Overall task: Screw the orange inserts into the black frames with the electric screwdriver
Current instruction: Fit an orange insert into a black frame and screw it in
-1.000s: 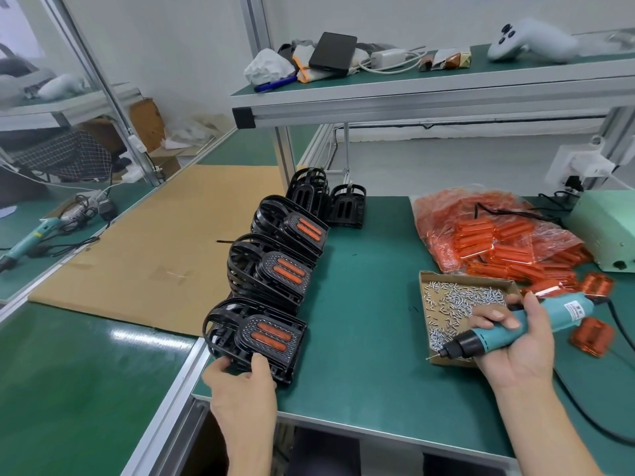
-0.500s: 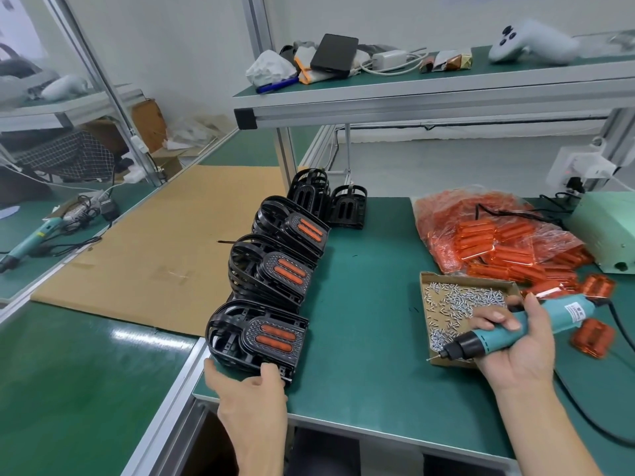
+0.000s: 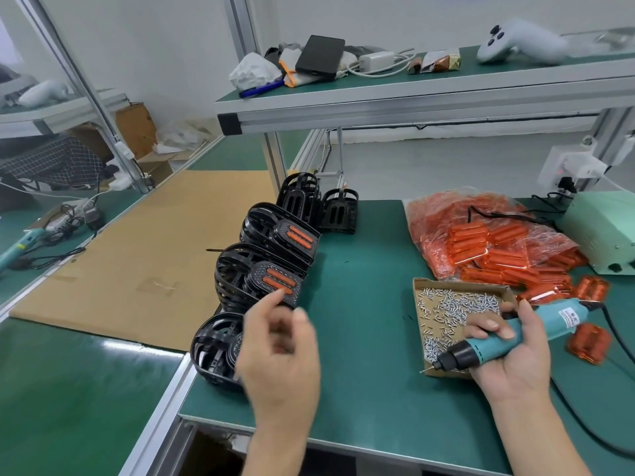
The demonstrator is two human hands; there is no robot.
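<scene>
Black frames with orange inserts fitted stand in stacks along the table's left edge: a near stack (image 3: 214, 350), a middle stack (image 3: 268, 278) and a far one (image 3: 285, 233). Two empty black frames (image 3: 338, 211) stand behind them. My left hand (image 3: 280, 348) hovers blurred above the near stack, fingers loosely spread, holding nothing. My right hand (image 3: 508, 352) grips the teal electric screwdriver (image 3: 494, 343), its bit pointing left over the cardboard tray of screws (image 3: 457, 304). Loose orange inserts (image 3: 589, 341) lie to the right, beside a plastic bag of orange inserts (image 3: 481, 238).
A pale green power box (image 3: 604, 228) sits at the far right, with the screwdriver's black cable (image 3: 618, 341) trailing off it. A cardboard sheet (image 3: 137, 262) covers the bench on the left. An overhead shelf (image 3: 412, 94) carries a controller, cables and a black case.
My left hand has let go of the near stack of frames and lifted up and to the right. The right hand and screwdriver have stayed put.
</scene>
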